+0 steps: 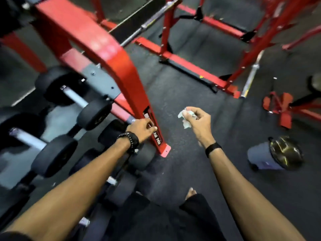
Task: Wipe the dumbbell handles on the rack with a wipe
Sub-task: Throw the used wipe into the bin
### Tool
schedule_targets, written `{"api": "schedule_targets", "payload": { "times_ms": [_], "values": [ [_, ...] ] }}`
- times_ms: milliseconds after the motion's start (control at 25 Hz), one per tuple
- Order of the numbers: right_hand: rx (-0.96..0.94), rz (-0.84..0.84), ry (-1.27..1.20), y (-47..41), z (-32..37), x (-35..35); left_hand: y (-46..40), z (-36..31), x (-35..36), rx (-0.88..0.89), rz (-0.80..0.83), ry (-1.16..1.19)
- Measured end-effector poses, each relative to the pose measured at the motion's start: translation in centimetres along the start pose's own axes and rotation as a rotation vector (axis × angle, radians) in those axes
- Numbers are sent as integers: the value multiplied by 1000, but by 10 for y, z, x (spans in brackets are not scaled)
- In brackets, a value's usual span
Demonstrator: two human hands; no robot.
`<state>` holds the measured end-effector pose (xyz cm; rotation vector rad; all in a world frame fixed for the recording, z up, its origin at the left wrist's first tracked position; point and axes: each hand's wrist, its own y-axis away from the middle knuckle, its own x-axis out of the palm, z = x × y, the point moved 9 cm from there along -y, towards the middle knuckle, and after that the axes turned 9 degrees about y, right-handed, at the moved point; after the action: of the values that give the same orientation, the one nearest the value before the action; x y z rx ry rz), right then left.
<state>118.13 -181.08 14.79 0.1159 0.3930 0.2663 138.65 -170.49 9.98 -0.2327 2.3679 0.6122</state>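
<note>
Two hands in frame, well apart; right hand (196, 119) at centre pinches a crumpled pale wipe (185, 119) over the dark floor (182, 87), clear of the rack; left hand (143, 128) at lower centre rests against the red rack upright (121, 66), fingers curled, possibly gripping its edge, though blur hides the contact; dumbbells (74, 96) with silver handles (27, 138) lie on the rack at left; small lidded bin (276, 155) stands at right; red frames (196, 70) fill upper right.
</note>
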Motion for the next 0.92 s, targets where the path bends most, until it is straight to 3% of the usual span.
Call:
{"api": "schedule_targets", "payload": {
  "times_ms": [160, 320, 560, 720, 920],
  "values": [
    [52, -192, -47, 5, -16, -122, -25, -127, 37, 172, 55, -65],
    [79, -394, -87, 32, -49, -263, -24, -267, 123, 397, 171, -220],
    [151, -750, -16, 89, -115, -507, 6, -495, 280, 717, 295, -186],
    [226, -878, 77, 103, -159, -592, 19, -556, 378, 753, 391, -270],
    [372, -834, 100, 66, -224, -643, -16, -596, 441, 743, 446, -376]
  ]
}}
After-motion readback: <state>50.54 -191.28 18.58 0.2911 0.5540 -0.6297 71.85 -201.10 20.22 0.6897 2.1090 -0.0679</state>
